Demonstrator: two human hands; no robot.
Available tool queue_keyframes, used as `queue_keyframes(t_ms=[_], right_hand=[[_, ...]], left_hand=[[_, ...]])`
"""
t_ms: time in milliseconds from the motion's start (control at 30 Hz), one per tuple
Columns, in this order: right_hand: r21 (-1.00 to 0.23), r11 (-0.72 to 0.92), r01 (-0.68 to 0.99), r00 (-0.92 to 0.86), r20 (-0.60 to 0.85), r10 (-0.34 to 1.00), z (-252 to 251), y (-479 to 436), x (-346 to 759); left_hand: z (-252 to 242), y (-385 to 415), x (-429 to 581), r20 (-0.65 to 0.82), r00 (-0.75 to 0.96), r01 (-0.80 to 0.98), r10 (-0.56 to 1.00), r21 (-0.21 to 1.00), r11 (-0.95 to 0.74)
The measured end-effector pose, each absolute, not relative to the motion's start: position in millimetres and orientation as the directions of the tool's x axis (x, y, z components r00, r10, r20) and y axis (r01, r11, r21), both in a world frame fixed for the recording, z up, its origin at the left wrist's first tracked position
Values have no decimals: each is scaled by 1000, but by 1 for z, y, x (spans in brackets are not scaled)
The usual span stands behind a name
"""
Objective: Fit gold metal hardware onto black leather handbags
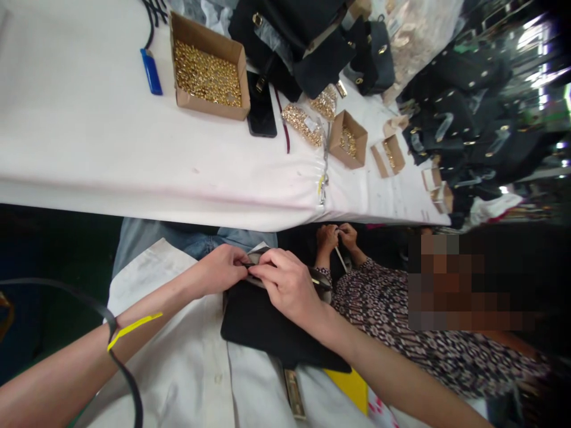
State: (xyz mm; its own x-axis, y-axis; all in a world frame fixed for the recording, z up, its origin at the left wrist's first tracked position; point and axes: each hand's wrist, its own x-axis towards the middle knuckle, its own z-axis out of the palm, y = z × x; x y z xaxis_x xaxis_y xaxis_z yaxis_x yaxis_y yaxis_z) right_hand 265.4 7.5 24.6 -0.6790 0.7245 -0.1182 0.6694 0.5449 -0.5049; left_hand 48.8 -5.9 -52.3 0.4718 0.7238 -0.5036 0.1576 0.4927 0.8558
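A black handbag point(272, 330) lies on my lap, its flap folded toward me. A strap tab with a gold metal clasp plate point(294, 395) hangs from the flap's near side. My left hand point(225, 267) is closed in a pinch at the bag's opening, thumb and fingers on its dark edge. From the other side my right hand point(292, 288) grips the same edge, fingertips almost touching the left ones. Whatever small part may sit between the fingertips is hidden. A black strap point(127, 377) and a thin yellow strip point(134, 330) cross my left forearm.
On the white-covered table point(89, 148) are a carton of gold studs point(207, 74), a blue lighter point(151, 72), a phone point(262, 113), bagged gold pieces point(303, 125), a smaller carton point(348, 139) and black bags point(307, 41). At right sits a co-worker point(379, 297), both hands on a strip.
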Motion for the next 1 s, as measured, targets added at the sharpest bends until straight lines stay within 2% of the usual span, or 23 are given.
queue_keyframes(t_ms=[167, 500, 633, 833, 1000], right_hand=[[-498, 474, 726, -622, -180, 762, 23, 9, 266], [-388, 591, 707, -700, -262, 664, 30, 13, 263], [-436, 565, 700, -701, -269, 660, 30, 11, 260], [-536, 420, 732, -618, -265, 740, 24, 8, 256], [-529, 428, 733, -629, -287, 722, 23, 8, 257]], left_hand=[[-54, -4, 48, -476, 457, 198, 751, 878, 437], [-56, -6, 49, -491, 490, 129, 720, 858, 497], [-56, -6, 47, -490, 491, 127, 720, 858, 498], [-54, -6, 44, -472, 472, 139, 745, 874, 466], [-52, -6, 42, -453, 471, 164, 757, 888, 429]])
